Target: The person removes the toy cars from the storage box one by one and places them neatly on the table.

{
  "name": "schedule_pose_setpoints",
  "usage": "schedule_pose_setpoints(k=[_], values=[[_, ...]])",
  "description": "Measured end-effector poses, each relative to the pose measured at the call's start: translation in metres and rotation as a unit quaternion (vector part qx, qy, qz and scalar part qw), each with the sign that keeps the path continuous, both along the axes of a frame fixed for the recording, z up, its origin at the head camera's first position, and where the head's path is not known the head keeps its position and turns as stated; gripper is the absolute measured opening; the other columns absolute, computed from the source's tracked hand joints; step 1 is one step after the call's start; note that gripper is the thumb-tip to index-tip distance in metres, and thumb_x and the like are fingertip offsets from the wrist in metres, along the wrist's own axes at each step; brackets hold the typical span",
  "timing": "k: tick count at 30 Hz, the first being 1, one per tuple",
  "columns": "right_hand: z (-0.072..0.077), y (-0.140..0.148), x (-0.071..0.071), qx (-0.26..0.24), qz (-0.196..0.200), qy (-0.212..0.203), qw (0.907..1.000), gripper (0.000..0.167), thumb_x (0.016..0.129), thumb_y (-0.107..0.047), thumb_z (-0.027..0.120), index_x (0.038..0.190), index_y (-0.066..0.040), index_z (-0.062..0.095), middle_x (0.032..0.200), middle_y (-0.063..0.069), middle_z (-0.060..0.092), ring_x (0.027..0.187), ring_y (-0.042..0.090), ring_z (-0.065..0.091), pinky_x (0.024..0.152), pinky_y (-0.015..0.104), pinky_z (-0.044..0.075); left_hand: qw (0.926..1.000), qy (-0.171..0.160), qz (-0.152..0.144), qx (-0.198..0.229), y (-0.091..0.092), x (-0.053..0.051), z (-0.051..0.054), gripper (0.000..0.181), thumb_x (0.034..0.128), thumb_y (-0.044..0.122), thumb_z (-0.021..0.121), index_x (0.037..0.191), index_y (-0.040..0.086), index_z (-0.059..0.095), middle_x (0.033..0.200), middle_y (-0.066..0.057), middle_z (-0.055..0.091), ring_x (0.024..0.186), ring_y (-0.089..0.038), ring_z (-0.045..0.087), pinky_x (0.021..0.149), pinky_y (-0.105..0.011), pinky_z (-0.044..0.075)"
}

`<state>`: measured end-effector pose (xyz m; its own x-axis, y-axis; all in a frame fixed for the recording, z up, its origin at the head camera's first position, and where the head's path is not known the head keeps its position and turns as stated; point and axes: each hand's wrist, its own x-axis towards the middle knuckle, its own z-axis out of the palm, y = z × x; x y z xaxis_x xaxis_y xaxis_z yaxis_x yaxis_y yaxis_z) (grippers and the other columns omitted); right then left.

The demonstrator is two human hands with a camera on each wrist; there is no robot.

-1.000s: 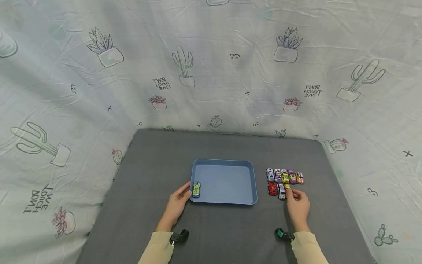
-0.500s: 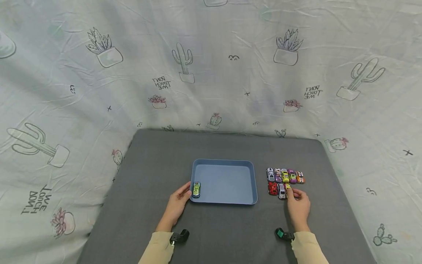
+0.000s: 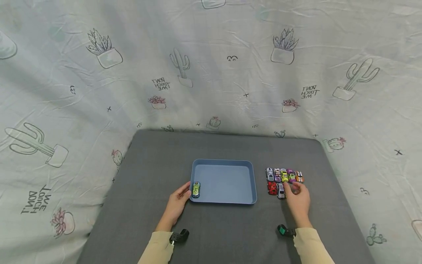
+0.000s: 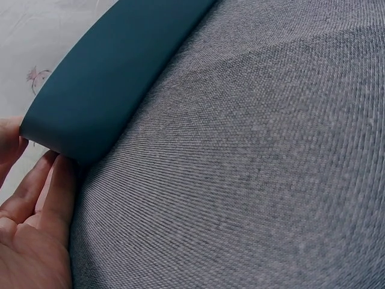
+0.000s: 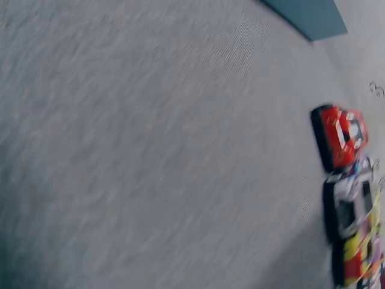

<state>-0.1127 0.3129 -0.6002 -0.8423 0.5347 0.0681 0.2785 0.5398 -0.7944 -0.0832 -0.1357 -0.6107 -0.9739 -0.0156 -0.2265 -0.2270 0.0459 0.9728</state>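
My left hand [image 3: 176,205] holds the near left corner of a shallow blue tray [image 3: 227,183], thumb at the rim and fingers against the outer wall [image 4: 102,78]. Inside the tray, by its left wall, lies a green toy car [image 3: 196,189]. On the right my right hand [image 3: 298,203] has its thumb and fingers curled at a yellow-and-red toy car [image 5: 354,259], which they mostly cover in the head view. Beside that car stand a silver toy car [image 3: 281,191] and a red toy car [image 3: 272,188]. The right wrist view is blurred and shows no fingers.
A back row of several toy cars, among them a yellow one [image 3: 284,175] and an orange one [image 3: 299,176], sits just beyond the front row. Grey cloth [image 3: 224,234] covers the table. A curtain printed with cacti [image 3: 211,73] surrounds it.
My right hand has shifted slightly forward, and its thumb now covers the yellow-and-red toy car that showed before. My left hand and the tray stay where they were.
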Motion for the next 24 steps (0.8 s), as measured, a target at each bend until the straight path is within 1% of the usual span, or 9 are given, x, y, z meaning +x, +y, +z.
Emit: schedule_pose_setpoints(k=[2, 4, 9, 12, 15, 19, 24], values=[[0.005, -0.004, -0.003, 0.007, 0.012, 0.007, 0.9999, 0.048, 0.090, -0.039, 0.067, 0.117, 0.001, 0.060, 0.105, 0.018, 0.058, 0.088, 0.024, 0.049, 0.072, 0.037, 0.036, 1.0000, 0.001, 0.005, 0.001, -0.001, -0.001, -0.008, 0.044, 0.0981, 0.013, 0.058, 0.141, 0.008, 0.050, 0.141, -0.015, 0.050, 0.131, -0.026, 0.045, 0.105, -0.033, 0.039], [0.009, -0.009, -0.006, 0.008, 0.024, 0.015, 0.9996, 0.047, 0.090, -0.036, 0.069, 0.117, 0.001, 0.060, 0.104, 0.017, 0.057, 0.088, 0.025, 0.049, 0.073, 0.036, 0.036, 0.9999, 0.005, 0.008, -0.004, -0.001, -0.001, -0.010, 0.045, 0.0976, 0.016, 0.060, 0.141, 0.010, 0.051, 0.140, -0.013, 0.051, 0.130, -0.025, 0.045, 0.104, -0.032, 0.039], [0.017, -0.022, -0.013, -0.003, 0.053, 0.031, 0.9981, 0.047, 0.089, -0.035, 0.070, 0.118, 0.001, 0.060, 0.104, 0.017, 0.058, 0.089, 0.027, 0.051, 0.073, 0.035, 0.038, 0.9997, 0.012, 0.015, -0.015, 0.001, 0.001, -0.009, 0.044, 0.0962, 0.023, 0.062, 0.139, 0.015, 0.054, 0.138, -0.010, 0.054, 0.128, -0.023, 0.048, 0.102, -0.032, 0.042], [0.020, -0.030, -0.019, -0.001, 0.067, 0.035, 0.9972, 0.047, 0.089, -0.036, 0.070, 0.118, 0.000, 0.061, 0.103, 0.017, 0.059, 0.088, 0.027, 0.051, 0.073, 0.035, 0.038, 0.9996, 0.014, 0.018, -0.017, 0.001, 0.001, -0.008, 0.043, 0.0963, 0.022, 0.062, 0.138, 0.016, 0.055, 0.136, -0.009, 0.055, 0.127, -0.023, 0.049, 0.102, -0.034, 0.042], [0.022, -0.039, -0.024, 0.003, 0.082, 0.039, 0.9958, 0.046, 0.088, -0.035, 0.072, 0.116, -0.001, 0.062, 0.103, 0.016, 0.061, 0.088, 0.027, 0.053, 0.074, 0.035, 0.039, 0.9997, 0.009, 0.021, -0.013, 0.001, 0.001, -0.008, 0.042, 0.0965, 0.021, 0.062, 0.138, 0.017, 0.056, 0.136, -0.007, 0.056, 0.126, -0.020, 0.050, 0.103, -0.034, 0.041], [0.027, -0.054, -0.029, -0.007, 0.113, 0.044, 0.9926, 0.047, 0.087, -0.036, 0.073, 0.116, -0.001, 0.062, 0.103, 0.016, 0.060, 0.091, 0.028, 0.053, 0.075, 0.037, 0.040, 0.9997, 0.002, 0.022, -0.005, 0.001, 0.001, -0.008, 0.040, 0.0967, 0.019, 0.062, 0.136, 0.020, 0.058, 0.135, -0.004, 0.057, 0.126, -0.017, 0.050, 0.104, -0.034, 0.040], [0.031, -0.074, -0.033, -0.009, 0.152, 0.046, 0.9872, 0.050, 0.087, -0.039, 0.072, 0.117, -0.001, 0.060, 0.106, 0.014, 0.058, 0.095, 0.029, 0.051, 0.078, 0.040, 0.041, 0.9998, 0.005, 0.021, -0.003, 0.001, 0.001, -0.007, 0.040, 0.0963, 0.019, 0.062, 0.136, 0.019, 0.058, 0.135, -0.005, 0.056, 0.126, -0.018, 0.050, 0.103, -0.034, 0.041]])
